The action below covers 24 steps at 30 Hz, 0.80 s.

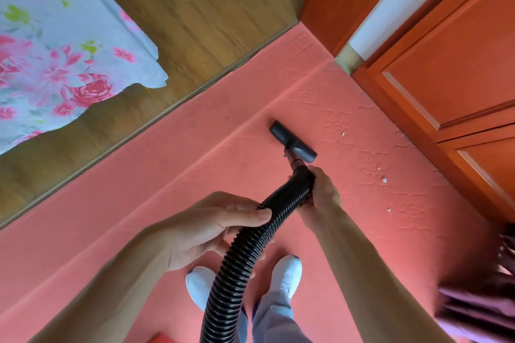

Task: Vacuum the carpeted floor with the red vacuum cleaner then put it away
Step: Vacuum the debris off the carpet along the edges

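The left hand (211, 228) and right hand (323, 192) grasp the black hose (242, 256), nozzle (292, 142) on carpet (139, 189).

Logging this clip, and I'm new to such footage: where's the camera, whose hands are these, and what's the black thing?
One camera, worn on a person's head, looks down at their own arms and white shoes. The left hand holds a black ribbed vacuum hose mid-length. The right hand grips it near its end, where a black nozzle rests on the pink carpet. A few white scraps lie on the carpet right of the nozzle, near an orange wooden cabinet.
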Available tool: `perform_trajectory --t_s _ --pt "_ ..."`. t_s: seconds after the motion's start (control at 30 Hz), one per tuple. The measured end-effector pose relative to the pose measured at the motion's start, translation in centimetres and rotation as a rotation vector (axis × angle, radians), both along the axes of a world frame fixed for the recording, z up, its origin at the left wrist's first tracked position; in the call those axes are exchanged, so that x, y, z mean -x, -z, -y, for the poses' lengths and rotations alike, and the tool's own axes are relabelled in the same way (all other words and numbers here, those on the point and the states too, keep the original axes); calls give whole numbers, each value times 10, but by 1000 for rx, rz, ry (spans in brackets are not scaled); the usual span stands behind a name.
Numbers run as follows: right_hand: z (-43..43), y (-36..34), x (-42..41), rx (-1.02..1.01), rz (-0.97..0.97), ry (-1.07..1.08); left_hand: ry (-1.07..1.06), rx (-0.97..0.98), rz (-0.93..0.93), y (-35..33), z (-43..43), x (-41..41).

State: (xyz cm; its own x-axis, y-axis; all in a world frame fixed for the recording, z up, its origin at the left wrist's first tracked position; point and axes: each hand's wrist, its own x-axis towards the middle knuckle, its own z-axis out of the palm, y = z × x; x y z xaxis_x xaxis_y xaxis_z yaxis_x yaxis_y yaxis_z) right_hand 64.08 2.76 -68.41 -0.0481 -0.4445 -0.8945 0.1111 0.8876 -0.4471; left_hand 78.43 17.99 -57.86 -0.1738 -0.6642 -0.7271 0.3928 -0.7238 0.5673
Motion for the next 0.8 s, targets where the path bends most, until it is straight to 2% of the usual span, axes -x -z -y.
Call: perform_trajectory --t_s 0.23,0.33,0.47,0.63,0.8 --pt "64 21 28 4 55 -56 -118 -96 187 17 62 60" --pt "93 18 43 -11 126 -46 -136 -78 250 16 89 80" --pt "112 -6 61 -7 189 20 32 -20 260 10 106 80" --pt "94 -23 97 -117 185 67 313 7 152 0 114 65" --pt "110 -10 99 -89 145 153 367 13 235 6 141 68"
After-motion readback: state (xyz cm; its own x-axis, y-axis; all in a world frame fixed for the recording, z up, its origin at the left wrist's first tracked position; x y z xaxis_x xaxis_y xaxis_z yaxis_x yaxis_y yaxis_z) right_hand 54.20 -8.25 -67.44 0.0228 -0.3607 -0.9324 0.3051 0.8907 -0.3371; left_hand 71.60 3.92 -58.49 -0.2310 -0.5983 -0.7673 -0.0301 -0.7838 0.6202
